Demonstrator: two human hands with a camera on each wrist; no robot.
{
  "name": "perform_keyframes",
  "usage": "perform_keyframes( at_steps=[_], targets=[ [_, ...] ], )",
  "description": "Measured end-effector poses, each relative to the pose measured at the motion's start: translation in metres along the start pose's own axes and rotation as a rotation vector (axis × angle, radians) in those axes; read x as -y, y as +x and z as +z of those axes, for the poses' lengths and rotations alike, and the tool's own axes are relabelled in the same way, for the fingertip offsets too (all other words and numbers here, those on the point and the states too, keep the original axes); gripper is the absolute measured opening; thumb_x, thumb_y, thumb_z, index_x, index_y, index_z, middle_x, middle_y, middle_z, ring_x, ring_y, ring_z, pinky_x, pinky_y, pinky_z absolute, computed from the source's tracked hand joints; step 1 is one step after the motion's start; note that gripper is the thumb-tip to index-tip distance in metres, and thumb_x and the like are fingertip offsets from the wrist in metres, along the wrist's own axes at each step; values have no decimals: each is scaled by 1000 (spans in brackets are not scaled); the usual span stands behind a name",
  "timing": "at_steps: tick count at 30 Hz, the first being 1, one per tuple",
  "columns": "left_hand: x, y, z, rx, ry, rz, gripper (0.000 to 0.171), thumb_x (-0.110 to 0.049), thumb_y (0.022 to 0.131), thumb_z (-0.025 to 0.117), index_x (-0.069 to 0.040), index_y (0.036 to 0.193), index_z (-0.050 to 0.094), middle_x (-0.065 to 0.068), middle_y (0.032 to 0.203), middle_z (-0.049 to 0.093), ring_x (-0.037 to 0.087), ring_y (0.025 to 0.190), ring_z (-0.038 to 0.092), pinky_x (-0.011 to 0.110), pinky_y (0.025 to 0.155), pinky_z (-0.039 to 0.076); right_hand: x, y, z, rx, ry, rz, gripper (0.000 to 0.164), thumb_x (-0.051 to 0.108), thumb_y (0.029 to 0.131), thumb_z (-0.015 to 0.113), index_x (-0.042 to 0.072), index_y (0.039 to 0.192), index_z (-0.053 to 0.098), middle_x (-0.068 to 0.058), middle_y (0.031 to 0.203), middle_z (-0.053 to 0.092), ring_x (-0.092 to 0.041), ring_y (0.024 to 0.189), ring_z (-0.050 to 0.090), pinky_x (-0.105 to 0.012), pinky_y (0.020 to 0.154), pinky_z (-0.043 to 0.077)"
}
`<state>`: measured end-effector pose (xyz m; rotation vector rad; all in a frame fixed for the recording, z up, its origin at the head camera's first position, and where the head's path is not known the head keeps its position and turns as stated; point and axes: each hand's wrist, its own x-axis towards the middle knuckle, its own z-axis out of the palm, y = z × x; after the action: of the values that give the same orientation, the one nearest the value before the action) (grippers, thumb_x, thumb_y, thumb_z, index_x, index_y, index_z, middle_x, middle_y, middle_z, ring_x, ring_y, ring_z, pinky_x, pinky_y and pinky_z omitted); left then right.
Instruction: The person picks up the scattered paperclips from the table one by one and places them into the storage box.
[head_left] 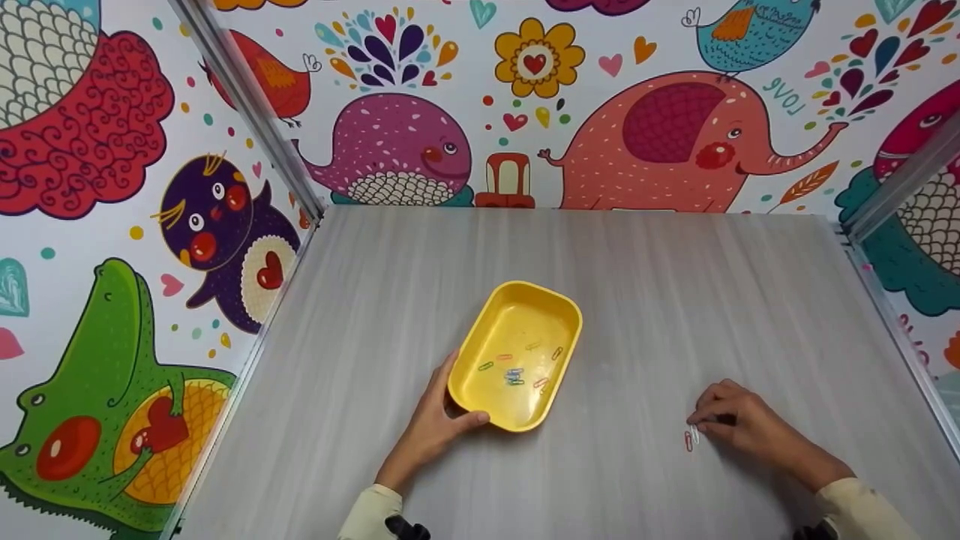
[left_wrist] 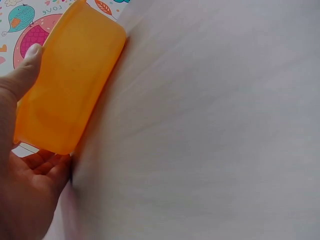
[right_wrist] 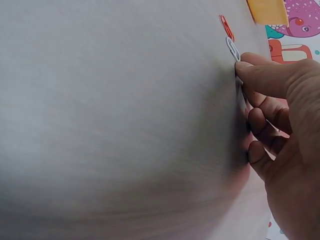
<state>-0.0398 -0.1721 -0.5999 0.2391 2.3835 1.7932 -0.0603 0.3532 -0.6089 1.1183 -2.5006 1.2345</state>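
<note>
My left hand (head_left: 433, 424) grips the near left corner of a yellow plastic tray (head_left: 517, 411), its thumb over the rim and the other fingers along the outer side. Inside the tray lie several small coloured paper clips (head_left: 514, 376), some blue ones bunched together. To the right, my right hand (head_left: 750, 424) is down at the table, thumb and forefinger pinching one end of a white paper clip (right_wrist: 232, 48). Just beside that clip lies a red paper clip (right_wrist: 226, 28). The left wrist view shows the tray's outer wall (left_wrist: 75, 85) with my thumb against its upper edge.
The grey wood-grain table (head_left: 637, 300) carries the tray left of its middle. Printed cartoon panels (head_left: 405, 150) wall it at the back and both sides. Metal posts (head_left: 255, 105) stand at the back corners.
</note>
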Motion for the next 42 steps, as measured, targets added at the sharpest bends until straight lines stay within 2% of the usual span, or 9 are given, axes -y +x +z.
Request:
perform_keyframes(
  at_steps=[10, 16, 23, 31, 36, 42],
  targets=[
    [1, 0, 0, -1, 6, 4, 111, -29, 94, 92, -20, 178, 20, 8, 175, 34, 25, 152, 45, 30, 122, 36, 2, 1, -1, 29, -17, -7, 44, -20, 68, 93, 16, 93, 87, 4, 92, 72, -12, 89, 59, -16, 79, 45],
    [0, 4, 2, 2, 17, 0, 110, -31, 95, 91, -19, 178, 19, 8, 176, 33, 24, 154, 43, 37, 126, 34, 2, 1, 1, 5, -61, -21, 44, -20, 65, 95, 16, 90, 86, 6, 91, 71, -12, 89, 58, -15, 78, 45],
    [0, 9, 4, -1, 12, 9, 110, -28, 95, 91, -18, 178, 20, 9, 175, 33, 25, 152, 46, 40, 125, 36, 4, 3, 4, 48, -78, 0, 40, -15, 72, 94, 18, 91, 83, 6, 90, 71, -13, 86, 58, -20, 75, 45],
    [-1, 18, 8, 4, 18, 26, 110, -30, 93, 93, -18, 177, 22, 10, 174, 34, 28, 154, 43, 55, 128, 30, 5, 2, 2, 44, -87, -29, 43, -16, 68, 95, 17, 93, 85, 7, 90, 71, -13, 87, 58, -18, 78, 43],
    [-2, 18, 8, 3, 23, 22, 110, -29, 93, 93, -18, 177, 23, 10, 174, 34, 30, 155, 41, 56, 129, 28, 4, 3, 2, 45, -86, -58, 47, -19, 65, 94, 17, 94, 85, 7, 91, 70, -12, 87, 58, -18, 79, 43],
    [-2, 20, 7, 12, 23, 28, 110, -29, 94, 92, -19, 178, 21, 9, 174, 35, 26, 154, 43, 54, 128, 30, 1, 4, 0, 59, -66, -77, 44, -16, 69, 94, 20, 90, 79, 5, 91, 69, -13, 85, 57, -20, 78, 41]
  ],
)
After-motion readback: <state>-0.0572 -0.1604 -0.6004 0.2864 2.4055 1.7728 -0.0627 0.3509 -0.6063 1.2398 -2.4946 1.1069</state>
